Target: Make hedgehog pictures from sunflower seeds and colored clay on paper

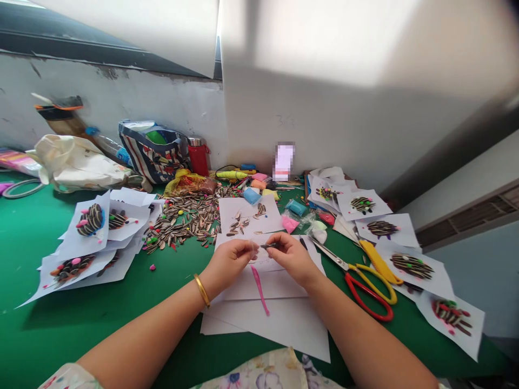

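Note:
Over white paper sheets (pixel 279 310), both my hands meet with fingertips close together. My right hand (pixel 292 258) is closed in a pinch on a small dark piece (pixel 267 246), its material unclear. My left hand (pixel 232 261), with a gold bangle (pixel 201 290) at the wrist, is also pinched; something thin and clear seems to be at its fingertips, but I cannot make it out. A pink modelling tool (pixel 260 290) lies on the paper just below the hands. Beyond them, a sheet (pixel 227 208) bears several loose striped sunflower seeds (pixel 240 224).
A heap of sunflower seeds (pixel 190 219) spreads left of centre. Paper seed pictures lie in a left stack (pixel 117 235) and a right row (pixel 411 265). Red-and-yellow scissors (pixel 367 292) rest near my right forearm. Coloured clay packets (pixel 295 207), a phone (pixel 284 162) and bags (pixel 152 148) stand behind.

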The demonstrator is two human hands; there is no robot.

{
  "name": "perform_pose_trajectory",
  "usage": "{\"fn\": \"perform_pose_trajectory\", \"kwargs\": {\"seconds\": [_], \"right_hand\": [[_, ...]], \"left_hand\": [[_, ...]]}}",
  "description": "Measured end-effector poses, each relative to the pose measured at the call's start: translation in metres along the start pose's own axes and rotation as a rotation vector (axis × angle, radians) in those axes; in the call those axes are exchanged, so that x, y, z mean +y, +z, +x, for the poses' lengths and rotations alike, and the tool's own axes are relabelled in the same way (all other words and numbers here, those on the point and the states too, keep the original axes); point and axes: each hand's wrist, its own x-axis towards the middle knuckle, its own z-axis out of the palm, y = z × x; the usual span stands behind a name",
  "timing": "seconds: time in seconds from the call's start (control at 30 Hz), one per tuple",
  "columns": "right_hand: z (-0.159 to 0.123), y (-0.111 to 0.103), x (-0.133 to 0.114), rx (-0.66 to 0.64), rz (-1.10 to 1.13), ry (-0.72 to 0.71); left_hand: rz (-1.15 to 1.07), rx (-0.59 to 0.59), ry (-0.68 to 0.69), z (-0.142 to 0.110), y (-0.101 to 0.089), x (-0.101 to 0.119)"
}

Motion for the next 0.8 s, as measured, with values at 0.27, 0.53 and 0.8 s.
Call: {"fn": "perform_pose_trajectory", "kwargs": {"seconds": [0.27, 0.53, 0.8], "right_hand": [[-0.003, 0.002, -0.002, -0.097, -0.064, 0.030], [-0.004, 0.009, -0.002, -0.110, 0.005, 0.036], [-0.003, 0.006, -0.003, -0.085, 0.052, 0.033]], "left_hand": [[0.251, 0.000, 0.043, -0.001, -0.004, 0.003], [0.371, 0.005, 0.129, -0.007, 0.001, 0.007], [0.314, 0.057, 0.219, -0.007, 0.000, 0.007]]}}
